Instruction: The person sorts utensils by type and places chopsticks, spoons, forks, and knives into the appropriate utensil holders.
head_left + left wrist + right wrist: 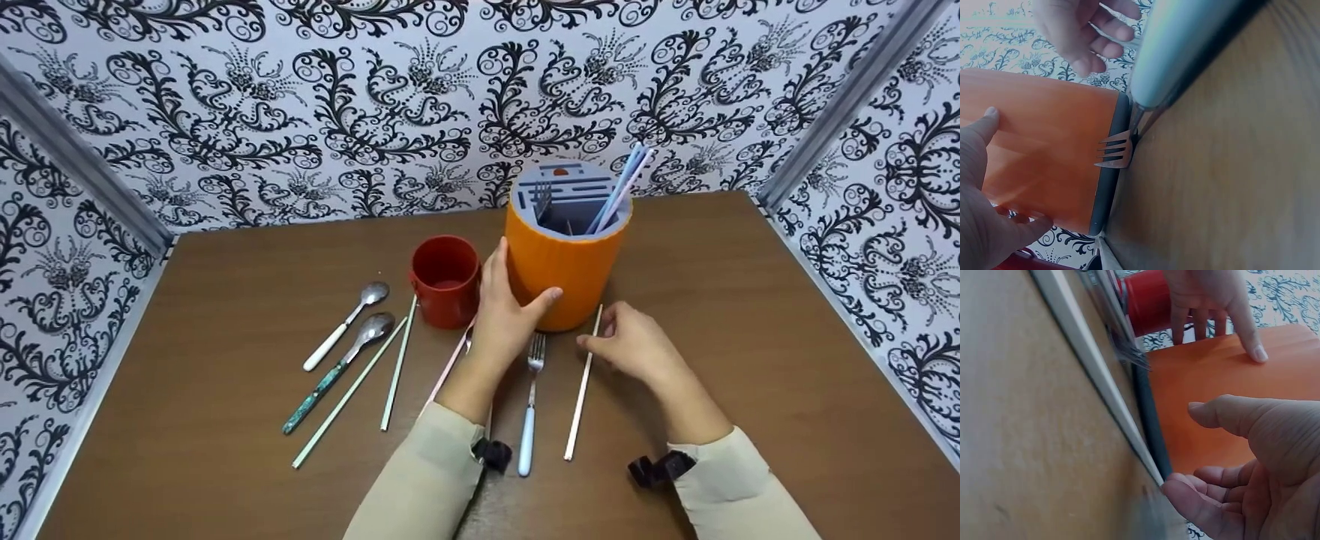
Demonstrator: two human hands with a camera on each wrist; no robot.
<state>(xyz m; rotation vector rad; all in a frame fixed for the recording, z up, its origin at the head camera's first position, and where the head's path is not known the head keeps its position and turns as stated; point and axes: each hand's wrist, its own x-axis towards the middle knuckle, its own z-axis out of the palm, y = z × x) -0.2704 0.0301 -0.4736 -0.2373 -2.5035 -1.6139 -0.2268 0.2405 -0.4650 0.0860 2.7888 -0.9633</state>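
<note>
An orange cylindrical utensil holder [566,277] with a grey slotted top stands upright at the back. My left hand [506,315] holds its left side, thumb on the front and fingers around the side. My right hand [634,341] is at the far end of a whitish chopstick [580,397] lying on the table. In the right wrist view, an index fingertip meets the chopstick's end, with the thumb [1213,413] held apart from it. Between the hands lies a blue-handled fork [528,427], tines towards the holder. Forks and several chopsticks [626,184] stand in the holder.
Left of the holder stands a red cup [445,300]. Further left lie a white-handled spoon [341,334], a green-handled spoon [337,379] and two pale green chopsticks [349,394]. A pink chopstick [448,367] is partly hidden by my left arm. A patterned wall [375,112] rises behind the table.
</note>
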